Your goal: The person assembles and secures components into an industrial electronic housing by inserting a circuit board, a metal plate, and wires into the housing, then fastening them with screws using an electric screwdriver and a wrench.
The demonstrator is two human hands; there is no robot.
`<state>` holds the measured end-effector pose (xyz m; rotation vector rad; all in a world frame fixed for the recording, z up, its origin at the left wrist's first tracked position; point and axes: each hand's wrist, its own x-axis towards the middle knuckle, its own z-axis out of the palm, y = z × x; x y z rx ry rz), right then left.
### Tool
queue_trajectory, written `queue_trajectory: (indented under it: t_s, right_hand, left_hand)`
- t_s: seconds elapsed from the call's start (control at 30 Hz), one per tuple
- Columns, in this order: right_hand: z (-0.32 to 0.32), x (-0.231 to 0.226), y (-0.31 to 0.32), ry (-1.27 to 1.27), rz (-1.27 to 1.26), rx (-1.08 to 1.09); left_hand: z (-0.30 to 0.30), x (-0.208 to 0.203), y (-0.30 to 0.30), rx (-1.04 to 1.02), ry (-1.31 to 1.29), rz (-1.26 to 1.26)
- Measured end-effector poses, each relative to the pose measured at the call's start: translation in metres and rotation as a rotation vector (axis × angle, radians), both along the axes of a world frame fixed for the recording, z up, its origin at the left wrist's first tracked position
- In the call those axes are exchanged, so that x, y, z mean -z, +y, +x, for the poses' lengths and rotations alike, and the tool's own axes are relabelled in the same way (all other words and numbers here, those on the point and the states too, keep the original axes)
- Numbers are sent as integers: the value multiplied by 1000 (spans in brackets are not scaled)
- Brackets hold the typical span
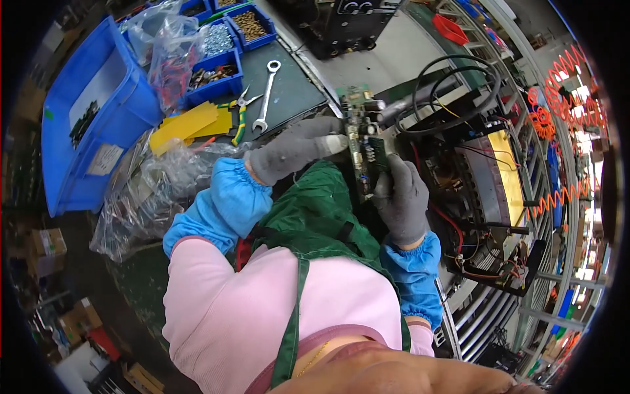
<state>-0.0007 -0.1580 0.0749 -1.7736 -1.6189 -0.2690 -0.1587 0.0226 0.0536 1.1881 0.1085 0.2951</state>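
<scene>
A circuit board [357,134] crowded with small parts is held upright between my two grey-gloved hands, above the green apron. My left hand [298,148] grips its left edge, the thumb laid along the near side. On the other edge, my right hand [403,197] closes its fingers around the lower right part of the board. Just right of that hand lies an opened machine [485,177] with loose wires and a yellow-gold panel. A combination wrench [267,95] and green-and-yellow pliers [241,115] rest on the dark bench to the left of the board.
A large blue bin [141,98] stands at the left, beside small blue trays [220,82] of fasteners. Yellow sheets [197,128] and clear plastic bags [151,190] lie near my left arm. A black cable [492,85] loops at the right. Farther back is a black machine [348,26].
</scene>
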Motion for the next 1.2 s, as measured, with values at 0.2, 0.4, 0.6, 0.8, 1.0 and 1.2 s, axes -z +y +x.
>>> queue_trajectory:
  t_s: [0.2,0.4,0.6,0.8,1.0,1.2]
  right_hand:
    - [-4,0,8,-134,-18,20]
    - [-5,5,24,-5,-20,-27]
    - [-7,17,36,73,74,-25]
    - [-6,22,44,87,87,16]
    - [-11,12,60,-32,116,-163]
    - [-22,4,79,-123,103,-231]
  left_hand:
    - [-10,-4,12,-140,132,153]
    - [-21,14,32,-441,176,802]
    - [-45,32,55,-412,81,547]
    - [-121,41,108,-711,205,715]
    - [-153,34,124,-755,754,1497]
    - [-100,-23,104,-865,248,1779]
